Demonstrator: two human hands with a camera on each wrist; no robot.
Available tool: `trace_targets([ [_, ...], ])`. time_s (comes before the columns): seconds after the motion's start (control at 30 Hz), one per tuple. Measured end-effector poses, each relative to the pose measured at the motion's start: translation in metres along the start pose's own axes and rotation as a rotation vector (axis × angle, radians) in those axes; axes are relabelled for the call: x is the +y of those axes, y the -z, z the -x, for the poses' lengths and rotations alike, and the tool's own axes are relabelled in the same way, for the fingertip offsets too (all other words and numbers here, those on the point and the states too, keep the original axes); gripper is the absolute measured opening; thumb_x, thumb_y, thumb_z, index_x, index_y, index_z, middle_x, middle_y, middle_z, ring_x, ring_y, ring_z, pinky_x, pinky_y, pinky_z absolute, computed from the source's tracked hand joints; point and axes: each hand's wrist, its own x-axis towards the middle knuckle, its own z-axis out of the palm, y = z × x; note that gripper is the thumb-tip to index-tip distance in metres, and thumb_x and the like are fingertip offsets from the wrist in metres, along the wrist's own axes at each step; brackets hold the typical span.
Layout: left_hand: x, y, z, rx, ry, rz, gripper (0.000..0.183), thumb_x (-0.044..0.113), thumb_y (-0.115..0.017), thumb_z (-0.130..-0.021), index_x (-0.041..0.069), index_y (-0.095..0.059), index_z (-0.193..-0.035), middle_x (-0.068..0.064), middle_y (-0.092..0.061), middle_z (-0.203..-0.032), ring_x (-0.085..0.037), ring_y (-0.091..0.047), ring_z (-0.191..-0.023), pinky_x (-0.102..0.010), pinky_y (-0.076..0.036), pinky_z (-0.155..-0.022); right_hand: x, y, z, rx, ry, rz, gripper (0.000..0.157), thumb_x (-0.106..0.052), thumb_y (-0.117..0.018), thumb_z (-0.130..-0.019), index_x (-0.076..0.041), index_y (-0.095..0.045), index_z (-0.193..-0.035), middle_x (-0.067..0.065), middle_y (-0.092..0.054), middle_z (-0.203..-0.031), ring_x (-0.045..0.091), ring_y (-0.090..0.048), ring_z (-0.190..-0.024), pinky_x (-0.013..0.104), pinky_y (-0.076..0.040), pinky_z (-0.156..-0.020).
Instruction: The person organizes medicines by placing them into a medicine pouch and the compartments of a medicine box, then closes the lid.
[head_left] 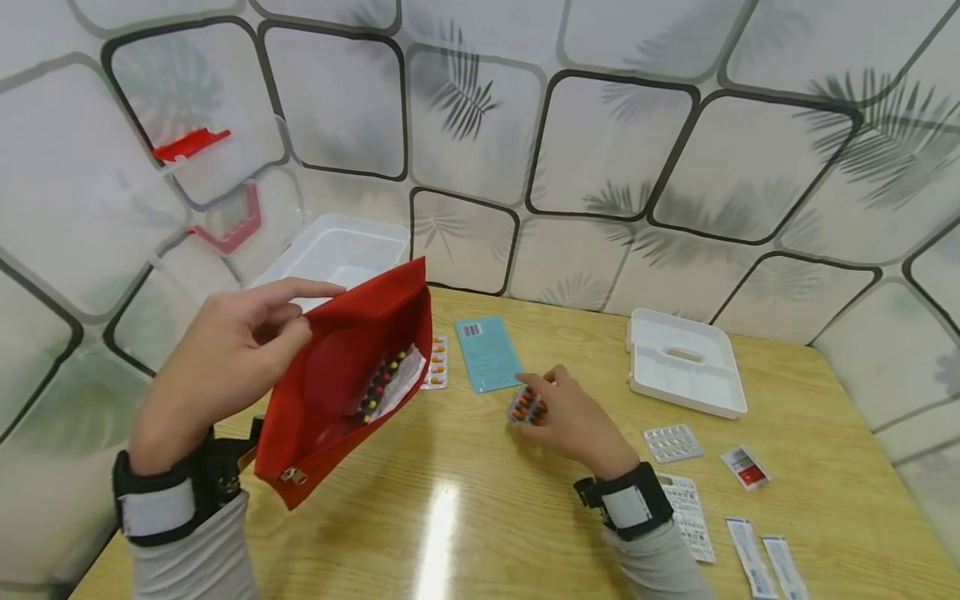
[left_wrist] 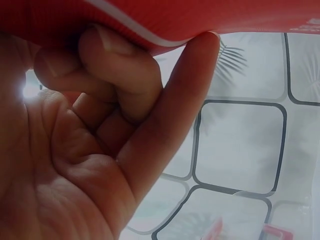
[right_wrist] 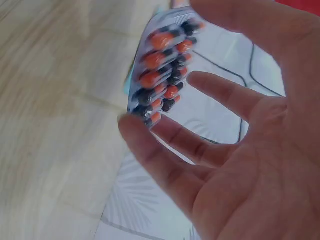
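Note:
My left hand (head_left: 225, 354) holds up a red zip pouch (head_left: 367, 308) by its upper left edge, its mouth gaping toward me. Inside the pouch lie a blister pack of dark, yellow and red capsules (head_left: 372, 392) and a crinkled white packet (head_left: 402, 385). In the left wrist view, fingertips (left_wrist: 200, 52) press against the pouch's red fabric. Over the middle of the table, my right hand (head_left: 577, 425) pinches a blister pack of orange and black capsules (right_wrist: 162, 65) between thumb and fingers. The pack appears tilted in the right wrist view.
Behind the pouch stands a white box (head_left: 367, 236) with a clear lid and red latches. A teal packet (head_left: 489, 354) and an orange-capsule blister pack (head_left: 438, 367) lie mid-table. Rightward are a white tray (head_left: 686, 392), silver blister pack (head_left: 672, 443), sachet (head_left: 746, 468) and slim packets (head_left: 750, 558).

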Motion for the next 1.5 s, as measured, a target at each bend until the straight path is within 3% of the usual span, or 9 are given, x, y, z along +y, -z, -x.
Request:
trace_targets([
  [0.17, -0.001, -0.002, -0.001, -0.02, 0.012, -0.001, 0.042, 0.004, -0.044, -0.093, 0.028, -0.066, -0.118, 0.0, -0.067, -0.074, -0.018, -0.05, -0.048, -0.029, -0.042, -0.041, -0.009, 0.009, 0.0, 0.043, 0.074, -0.125, 0.052, -0.035, -0.072, -0.084, -0.019, -0.059, -0.132, 0.009, -0.043, -0.128, 0.016, -0.057, -0.091, 0.035, -0.053, -0.072],
  [0.33, -0.001, -0.006, -0.003, -0.035, -0.004, -0.003, 0.042, 0.002, -0.046, -0.092, 0.027, -0.067, -0.117, 0.0, -0.066, -0.071, -0.018, -0.046, -0.044, -0.028, -0.04, -0.04, -0.028, 0.022, 0.003, 0.17, 0.155, -0.206, 0.049, -0.04, -0.07, -0.085, -0.023, -0.056, -0.129, 0.001, -0.04, -0.132, 0.01, -0.056, -0.098, 0.035, -0.055, -0.078],
  [0.53, 0.002, -0.01, -0.006, -0.069, -0.001, -0.011, 0.04, 0.004, -0.046, -0.092, 0.023, -0.068, -0.119, 0.001, -0.069, -0.074, -0.015, -0.049, -0.048, -0.027, -0.041, -0.041, -0.064, 0.043, 0.017, 0.343, 0.269, -0.299, 0.051, -0.035, -0.072, -0.083, -0.018, -0.053, -0.128, 0.001, -0.037, -0.141, 0.008, -0.05, -0.111, 0.034, -0.056, -0.08],
  [0.67, 0.004, -0.012, -0.006, -0.099, 0.007, 0.006, 0.04, 0.003, -0.046, -0.092, 0.022, -0.066, -0.121, 0.0, -0.073, -0.081, -0.01, -0.058, -0.06, -0.028, -0.047, -0.045, -0.091, 0.057, 0.021, 0.391, 0.363, -0.373, 0.05, -0.028, -0.075, -0.081, -0.014, -0.055, -0.125, 0.0, -0.04, -0.139, 0.009, -0.046, -0.117, 0.034, -0.055, -0.081],
  [0.83, 0.006, -0.015, -0.007, -0.134, -0.022, 0.046, 0.041, 0.002, -0.045, -0.093, 0.02, -0.065, -0.123, -0.003, -0.074, -0.095, -0.009, -0.063, -0.067, -0.03, -0.05, -0.047, -0.121, 0.065, 0.016, 0.402, 0.422, -0.377, 0.049, -0.028, -0.075, -0.08, -0.012, -0.057, -0.123, 0.001, -0.046, -0.136, 0.01, -0.043, -0.124, 0.038, -0.051, -0.09],
  [0.97, 0.007, -0.017, -0.009, -0.134, -0.07, 0.036, 0.04, 0.001, -0.046, -0.092, 0.019, -0.066, -0.122, 0.0, -0.074, -0.087, -0.009, -0.056, -0.056, -0.028, -0.044, -0.04, -0.137, 0.063, 0.009, 0.389, 0.448, -0.378, 0.05, -0.029, -0.076, -0.08, -0.01, -0.057, -0.122, 0.004, -0.046, -0.137, 0.011, -0.042, -0.126, 0.037, -0.051, -0.093],
  [1.07, 0.008, -0.019, -0.011, -0.131, -0.107, 0.02, 0.04, 0.0, -0.047, -0.092, 0.019, -0.066, -0.122, 0.003, -0.07, -0.075, -0.01, -0.049, -0.049, -0.026, -0.04, -0.038, -0.144, 0.056, 0.003, 0.367, 0.448, -0.38, 0.049, -0.03, -0.075, -0.08, -0.009, -0.056, -0.12, 0.006, -0.045, -0.136, 0.01, -0.05, -0.113, 0.031, -0.055, -0.084],
  [1.23, 0.008, -0.022, -0.012, -0.124, -0.137, -0.021, 0.038, 0.002, -0.05, -0.091, 0.019, -0.066, -0.121, 0.005, -0.048, -0.055, -0.009, -0.037, -0.044, -0.025, -0.039, -0.039, -0.149, 0.042, -0.008, 0.312, 0.418, -0.378, 0.047, -0.031, -0.074, -0.081, -0.008, -0.053, -0.116, 0.004, -0.042, -0.13, 0.007, -0.058, -0.085, 0.02, -0.054, -0.068],
  [1.5, 0.009, -0.024, -0.012, -0.112, -0.16, -0.057, 0.038, 0.002, -0.053, -0.09, 0.019, -0.066, -0.122, 0.007, -0.042, -0.053, -0.008, -0.032, -0.043, -0.024, -0.034, -0.039, -0.15, 0.025, -0.017, 0.303, 0.422, -0.297, 0.045, -0.03, -0.077, -0.08, -0.01, -0.054, -0.113, 0.003, -0.042, -0.127, 0.009, -0.05, -0.098, 0.02, -0.052, -0.071],
])
